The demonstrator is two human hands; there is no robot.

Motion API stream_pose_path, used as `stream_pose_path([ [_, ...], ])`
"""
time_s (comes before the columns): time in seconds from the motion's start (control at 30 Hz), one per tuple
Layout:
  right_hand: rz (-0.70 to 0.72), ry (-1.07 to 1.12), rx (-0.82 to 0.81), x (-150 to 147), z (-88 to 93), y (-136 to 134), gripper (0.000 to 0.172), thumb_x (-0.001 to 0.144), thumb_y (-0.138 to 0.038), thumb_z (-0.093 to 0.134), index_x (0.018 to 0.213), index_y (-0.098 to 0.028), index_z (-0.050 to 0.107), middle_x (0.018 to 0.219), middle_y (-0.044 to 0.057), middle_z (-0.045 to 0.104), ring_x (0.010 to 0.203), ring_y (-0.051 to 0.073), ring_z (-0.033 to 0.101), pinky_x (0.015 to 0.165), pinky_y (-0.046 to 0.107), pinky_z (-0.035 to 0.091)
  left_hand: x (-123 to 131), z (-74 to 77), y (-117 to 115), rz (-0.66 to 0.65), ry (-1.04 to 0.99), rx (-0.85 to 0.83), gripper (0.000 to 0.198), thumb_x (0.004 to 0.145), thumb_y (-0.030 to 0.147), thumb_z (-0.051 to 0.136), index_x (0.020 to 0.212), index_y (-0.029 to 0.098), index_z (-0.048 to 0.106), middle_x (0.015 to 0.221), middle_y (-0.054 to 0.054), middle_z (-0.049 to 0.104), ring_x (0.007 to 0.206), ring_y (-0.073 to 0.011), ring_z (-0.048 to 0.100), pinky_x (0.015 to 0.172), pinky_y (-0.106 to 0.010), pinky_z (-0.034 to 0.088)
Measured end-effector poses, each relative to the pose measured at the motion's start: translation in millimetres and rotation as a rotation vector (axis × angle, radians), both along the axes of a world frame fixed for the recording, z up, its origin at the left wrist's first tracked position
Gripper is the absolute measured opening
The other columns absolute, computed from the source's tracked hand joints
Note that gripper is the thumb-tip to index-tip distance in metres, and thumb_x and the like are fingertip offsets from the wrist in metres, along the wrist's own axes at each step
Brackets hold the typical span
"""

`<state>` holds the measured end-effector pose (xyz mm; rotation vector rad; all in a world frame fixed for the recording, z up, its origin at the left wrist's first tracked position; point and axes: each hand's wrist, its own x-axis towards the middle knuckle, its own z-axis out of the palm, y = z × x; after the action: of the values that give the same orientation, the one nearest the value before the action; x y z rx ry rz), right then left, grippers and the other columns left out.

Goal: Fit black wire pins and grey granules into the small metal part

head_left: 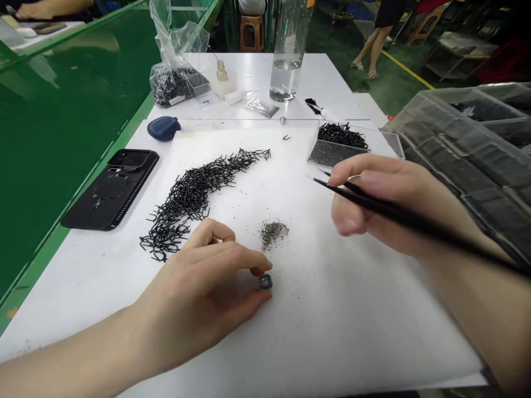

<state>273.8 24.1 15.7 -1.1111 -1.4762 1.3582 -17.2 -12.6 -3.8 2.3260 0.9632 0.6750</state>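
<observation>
Between the thumb and index finger of my left hand (203,276) is a small dark block with rounded corners (265,282), held just above the white sheet (332,320). My right hand (385,204) grips black tweezers (373,203), their tips apart and pointing left with nothing visible between them. Beyond my left hand lies a small heap of tiny metallic bits (274,232). A long curved pile of thin, bent black pieces (194,190) spreads to the left of it. One such bent piece (286,137) lies alone farther back.
A clear box of black pieces (338,152) stands behind my right hand. Stacked clear-lidded trays (477,149) are at right. A black phone (112,190) and a dark blue oval object (164,128) lie left. A water-filled clear cylinder (285,77) and a plastic bag (174,83) stand behind.
</observation>
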Motion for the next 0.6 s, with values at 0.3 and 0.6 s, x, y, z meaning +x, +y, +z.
stream_pose_path([
  [0.3, 0.019, 0.016, -0.027, -10.8, -17.8, -0.5, 0.014, 0.096, -0.042, 0.077, 0.095, -0.030, 0.082, 0.080, 0.001, 0.084, 0.068, 0.017, 0.077, 0.054, 0.025, 0.059, 2.0, 2.8, -0.8, 0.005, 0.035, 0.043, 0.019, 0.096, 0.018, 0.072, 0.108, 0.032, 0.074, 0.098, 0.003, 0.068, 0.096, -0.0171, 0.052, 0.087, -0.029, 0.047],
  [0.6, 0.033, -0.304, 0.298, -8.1, -19.1, -0.1, 0.008, 0.093, -0.034, 0.080, 0.097, -0.032, 0.087, 0.091, 0.000, 0.084, 0.083, 0.018, 0.078, 0.072, 0.028, 0.066, 1.1, 4.7, -1.2, 0.011, 0.087, 0.029, 0.020, 0.098, 0.022, 0.070, 0.111, 0.036, 0.074, 0.097, 0.001, 0.067, 0.096, -0.0201, 0.051, 0.082, -0.032, 0.049],
])
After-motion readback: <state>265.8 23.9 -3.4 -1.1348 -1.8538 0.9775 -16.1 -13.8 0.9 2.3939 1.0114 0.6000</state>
